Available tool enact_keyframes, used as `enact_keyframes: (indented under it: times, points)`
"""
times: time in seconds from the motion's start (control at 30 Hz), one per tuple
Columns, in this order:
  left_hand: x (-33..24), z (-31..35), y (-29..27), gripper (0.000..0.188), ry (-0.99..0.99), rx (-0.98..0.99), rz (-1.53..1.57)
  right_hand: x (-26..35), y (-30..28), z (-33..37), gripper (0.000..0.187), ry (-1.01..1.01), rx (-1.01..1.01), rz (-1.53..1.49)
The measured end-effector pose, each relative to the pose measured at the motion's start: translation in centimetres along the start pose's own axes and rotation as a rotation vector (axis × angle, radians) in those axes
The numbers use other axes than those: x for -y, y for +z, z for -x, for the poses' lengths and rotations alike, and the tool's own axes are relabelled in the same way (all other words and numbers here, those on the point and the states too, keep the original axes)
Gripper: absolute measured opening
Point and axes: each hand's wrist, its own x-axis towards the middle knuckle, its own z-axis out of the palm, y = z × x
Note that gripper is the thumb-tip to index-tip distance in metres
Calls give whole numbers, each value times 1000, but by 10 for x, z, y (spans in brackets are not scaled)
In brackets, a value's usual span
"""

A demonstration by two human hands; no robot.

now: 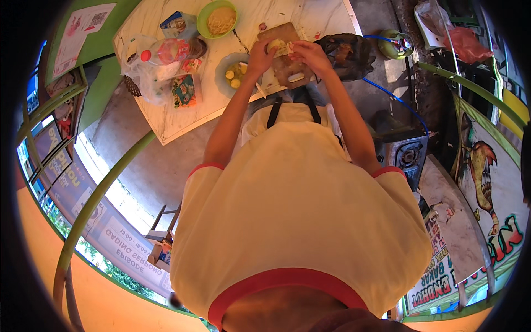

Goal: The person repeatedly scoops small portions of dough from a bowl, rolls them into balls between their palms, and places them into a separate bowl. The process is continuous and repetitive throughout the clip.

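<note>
My left hand (262, 54) and my right hand (310, 55) meet over a brown cutting board (283, 73), with fingers curled in. Between their fingertips are pale yellow food pieces (279, 46), too small to name surely; the right fingers pinch one piece and the left fingers close around another. Left of the board stands a pale glass bowl (219, 73) with several rounded yellow pieces in it. Beside that bowl, near the table's edge, lies what looks like a knife (260, 90). A small reddish bit (263, 26) rests past the board.
A green bowl of noodles (221, 21) stands at the far side of the marble-patterned table (166, 123). To its left are a red-capped bottle (166, 53), plastic bags and packets (184, 90). Right of the board sits a black plastic bag (348, 52); beyond are a green gas cylinder (396, 45) and a stove (408, 156).
</note>
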Motion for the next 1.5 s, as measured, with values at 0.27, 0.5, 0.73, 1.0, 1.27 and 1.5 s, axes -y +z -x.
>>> enact_keyframes:
  times: [0.27, 0.5, 0.73, 1.0, 1.27, 1.5]
  points:
    - [-7, 14, -9, 46, -61, -35, 143, -9, -6, -3, 33, -113, -230, 457]
    - [-15, 41, -33, 43, -77, -18, 206, -45, 6, -13, 44, -397, -374, 1080]
    - [-4, 68, -62, 32, -84, 32, 275, -51, 38, -9, 45, -414, -457, 1227]
    - [18, 74, -83, 33, -56, 108, 394, -49, 31, -9, 41, -197, -527, 577]
    - [-33, 72, -83, 50, -519, 571, 1389, -11, 107, 80, 32, -376, -302, 269]
    - [-64, 70, -83, 44, -672, 658, 1410, 1, 181, 126, 31, -779, -383, 1210]
